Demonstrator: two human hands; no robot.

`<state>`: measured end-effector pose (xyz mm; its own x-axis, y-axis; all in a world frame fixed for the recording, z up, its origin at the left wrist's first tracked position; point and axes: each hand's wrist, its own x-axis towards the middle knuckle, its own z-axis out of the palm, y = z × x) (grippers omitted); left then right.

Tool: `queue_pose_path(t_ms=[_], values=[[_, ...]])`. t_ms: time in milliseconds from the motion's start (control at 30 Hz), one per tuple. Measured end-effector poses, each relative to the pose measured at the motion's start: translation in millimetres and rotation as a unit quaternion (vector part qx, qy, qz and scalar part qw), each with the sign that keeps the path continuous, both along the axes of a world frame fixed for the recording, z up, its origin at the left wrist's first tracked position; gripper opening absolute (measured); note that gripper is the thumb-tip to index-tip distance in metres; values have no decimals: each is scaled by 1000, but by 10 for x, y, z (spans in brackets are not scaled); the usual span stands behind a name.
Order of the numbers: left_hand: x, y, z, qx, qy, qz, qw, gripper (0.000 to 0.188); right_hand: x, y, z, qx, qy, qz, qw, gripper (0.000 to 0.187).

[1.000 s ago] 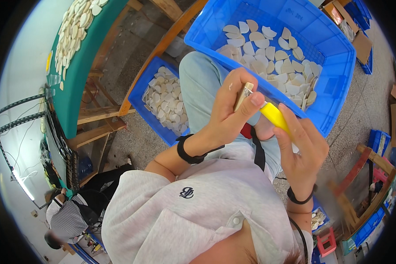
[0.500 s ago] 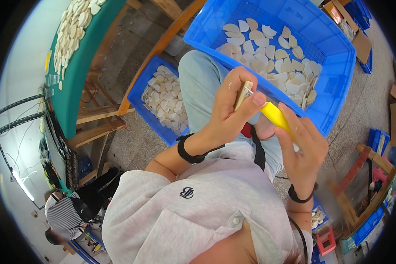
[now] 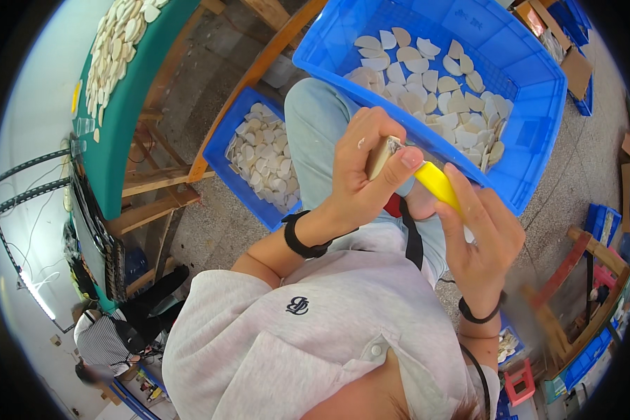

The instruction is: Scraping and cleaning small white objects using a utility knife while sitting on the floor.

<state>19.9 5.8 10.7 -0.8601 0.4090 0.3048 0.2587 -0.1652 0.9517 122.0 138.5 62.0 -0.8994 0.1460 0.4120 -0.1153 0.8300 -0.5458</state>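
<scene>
In my left hand (image 3: 371, 157) I pinch a flat cream-coloured piece (image 3: 379, 159), tilted up between thumb and fingers. My right hand (image 3: 484, 234) is closed round a yellow-handled knife (image 3: 439, 185). The handle's front end meets my left thumb, and a small greyish, shiny patch shows at the piece's edge beside that thumb. Most of the blade is hidden. Both hands are close together above my lap, at the near edge of a big blue crate (image 3: 549, 91). Inside it lie many loose half-round cream pieces (image 3: 458, 105).
A smaller blue crate (image 3: 220, 133) full of similar pieces stands on the floor to the left. More pieces (image 3: 115, 52) are heaped on a green-topped table (image 3: 129, 115). Another person (image 3: 108, 339) is at lower left. Wooden frames (image 3: 567, 280) and a pink stool (image 3: 519, 383) stand at right.
The cream piece has tilted slightly in my left hand, and its fingers have curled further over the top. My right hand has shifted a little. The other person has moved slightly.
</scene>
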Motion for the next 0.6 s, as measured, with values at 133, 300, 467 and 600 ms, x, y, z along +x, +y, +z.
queue_pose_path(t_ms=[133,300,467,600], values=[[-8,38,0,2,28,32,999,20,-27,-33,-70,10,34,-10,999,41],[4,18,4,76,-136,-94,983,30,-106,3,-206,-33,62,-107,992,35],[-18,54,110,203,-336,-167,904,36,-84,64,-198,-81,78,-135,984,28],[-60,36,134,239,-417,-224,848,32,-58,71,-192,-94,73,-128,985,28]])
